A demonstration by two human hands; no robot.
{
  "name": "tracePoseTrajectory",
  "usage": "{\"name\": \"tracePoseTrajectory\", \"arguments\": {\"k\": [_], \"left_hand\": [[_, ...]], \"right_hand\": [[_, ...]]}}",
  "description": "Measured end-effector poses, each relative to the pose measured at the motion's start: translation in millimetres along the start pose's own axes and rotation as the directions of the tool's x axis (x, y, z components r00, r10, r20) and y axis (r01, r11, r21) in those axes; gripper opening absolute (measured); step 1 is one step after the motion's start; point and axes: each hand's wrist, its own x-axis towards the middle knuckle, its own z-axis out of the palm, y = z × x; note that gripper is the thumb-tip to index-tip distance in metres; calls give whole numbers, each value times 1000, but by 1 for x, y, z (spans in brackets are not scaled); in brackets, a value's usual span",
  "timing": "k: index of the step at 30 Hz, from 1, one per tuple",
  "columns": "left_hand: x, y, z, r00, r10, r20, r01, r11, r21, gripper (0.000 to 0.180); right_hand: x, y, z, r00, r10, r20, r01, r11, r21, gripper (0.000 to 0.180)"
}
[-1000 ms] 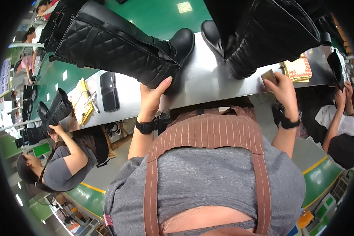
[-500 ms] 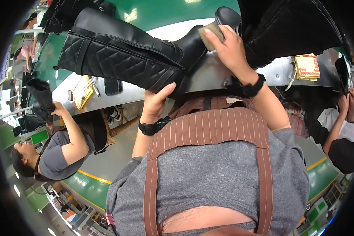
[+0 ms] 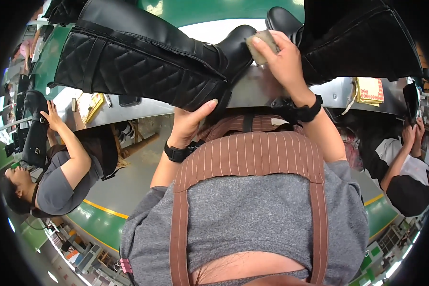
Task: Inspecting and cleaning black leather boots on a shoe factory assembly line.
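Note:
A tall black boot (image 3: 143,62) with a quilted shaft and a long side zipper lies across the bench in front of me. My left hand (image 3: 189,123) grips it from below around the heel area, the thumb showing along the edge and the other fingers hidden underneath. In my right hand (image 3: 285,59) is a worn tan sponge (image 3: 262,46), pinched between thumb and fingers. The sponge sits at the toe end of the boot and appears to touch it. Another tall black boot (image 3: 357,47) lies just beyond my right hand.
The metal bench (image 3: 252,88) runs across in front of me. Yellow printed cards (image 3: 369,90) lie at its right, a yellow pad (image 3: 89,107) and a dark phone (image 3: 128,100) at its left. A co-worker (image 3: 64,176) handles a boot at left; another person (image 3: 405,162) is at right.
The boot in my left hand has shifted slightly left and nearer, its shaft now larger in view. My right hand and the sponge moved slightly right. The left co-worker's boot has turned and come closer to them.

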Motion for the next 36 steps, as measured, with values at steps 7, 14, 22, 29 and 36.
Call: {"name": "tracePoseTrajectory", "arguments": {"k": [7, 14, 22, 29, 36], "left_hand": [[-2, -4, 2, 999, 31, -30, -27, 994, 110, 47], [1, -4, 3, 1000, -3, -2, 3, 978, 208, 46], [1, -4, 5, 1000, 12, -28, -5, 969, 248, 49], [0, -3, 6, 1000, -4, 1, 4, 965, 263, 50], [2, 0, 6, 999, 29, 25, -35, 958, 285, 51]], "right_hand": [[-7, 8, 5, 995, -95, 6, 95, 995, 25, 28], [1, 4, 6, 999, 46, 8, -45, 999, -20, 27], [-1, 18, -9, 984, -79, 158, 87, 995, -42, 29], [-2, 15, -2, 997, -14, 75, 21, 995, -102, 29], [2, 17, -5, 982, 164, 93, -171, 982, 79, 31]]}}
